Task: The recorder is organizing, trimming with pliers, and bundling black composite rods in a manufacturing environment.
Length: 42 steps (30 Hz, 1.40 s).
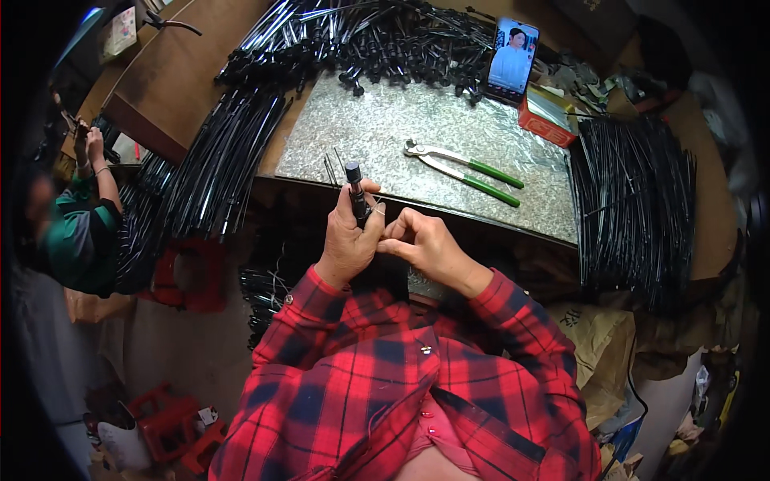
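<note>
My left hand [350, 240] is wrapped round a black cylindrical part [355, 183] with a round cap, held upright near the table's front edge. A few thin metal rods [334, 166] stick up beside it. Close against the left fingers, my right hand [429, 244] is closed in a pinch; what lies between its fingertips is hidden or too small to make out. Beyond my hands, a pair of pincers [465, 171] with green handles lies on the speckled grey board [353, 120], jaws to the left. Neither hand touches it.
Bundles of black rods lie left [233, 152] and right [634, 208]; a heap of black-ended metal rods [361, 48] fills the back. A phone [513, 60] leans by a red box [547, 120]. Another person [80, 232] works at far left. Red stools [168, 421] stand below.
</note>
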Tool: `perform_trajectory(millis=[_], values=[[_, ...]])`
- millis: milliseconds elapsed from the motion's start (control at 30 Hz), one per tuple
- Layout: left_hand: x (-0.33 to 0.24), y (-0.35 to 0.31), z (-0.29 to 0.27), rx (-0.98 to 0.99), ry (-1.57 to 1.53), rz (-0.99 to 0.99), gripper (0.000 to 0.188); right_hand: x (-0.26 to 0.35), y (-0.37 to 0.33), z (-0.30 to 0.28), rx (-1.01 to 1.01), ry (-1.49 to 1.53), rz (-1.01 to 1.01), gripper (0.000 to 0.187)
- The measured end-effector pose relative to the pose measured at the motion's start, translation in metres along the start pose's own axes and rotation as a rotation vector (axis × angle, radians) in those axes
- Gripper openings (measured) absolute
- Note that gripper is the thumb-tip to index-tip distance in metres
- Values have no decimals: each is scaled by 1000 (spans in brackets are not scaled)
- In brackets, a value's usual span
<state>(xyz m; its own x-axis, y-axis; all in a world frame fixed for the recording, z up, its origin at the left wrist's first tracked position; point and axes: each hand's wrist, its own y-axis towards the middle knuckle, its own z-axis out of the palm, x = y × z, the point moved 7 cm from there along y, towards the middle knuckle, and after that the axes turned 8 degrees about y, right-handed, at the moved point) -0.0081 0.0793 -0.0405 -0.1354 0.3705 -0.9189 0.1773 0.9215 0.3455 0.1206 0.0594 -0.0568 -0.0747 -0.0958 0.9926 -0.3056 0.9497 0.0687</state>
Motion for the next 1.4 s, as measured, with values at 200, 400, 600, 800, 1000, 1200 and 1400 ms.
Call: perform_trajectory(millis=[200, 400, 600, 800, 1000, 1200, 1400], values=[[-21, 1, -1, -56, 147, 19, 26, 50, -4, -57, -97, -394, -227, 14], [-15, 1, 12, -18, 73, 21, 22, 60, 11, -113, -332, -1051, -393, 22], [6, -7, 9, 197, -264, -272, 10, 30, 21, -115, -225, -1242, -182, 30], [-19, -6, 19, 152, -151, -39, 7, 32, 16, -110, -198, -1273, -249, 25], [-35, -22, 38, 148, 43, 141, 14, 32, 12, -95, -132, -1321, -377, 24], [-21, -14, 14, 48, -17, 65, 10, 33, 3, -101, -186, -1200, -307, 15], [7, -2, -14, 22, -309, -175, 36, 78, -32, -91, -204, -569, -151, 11]])
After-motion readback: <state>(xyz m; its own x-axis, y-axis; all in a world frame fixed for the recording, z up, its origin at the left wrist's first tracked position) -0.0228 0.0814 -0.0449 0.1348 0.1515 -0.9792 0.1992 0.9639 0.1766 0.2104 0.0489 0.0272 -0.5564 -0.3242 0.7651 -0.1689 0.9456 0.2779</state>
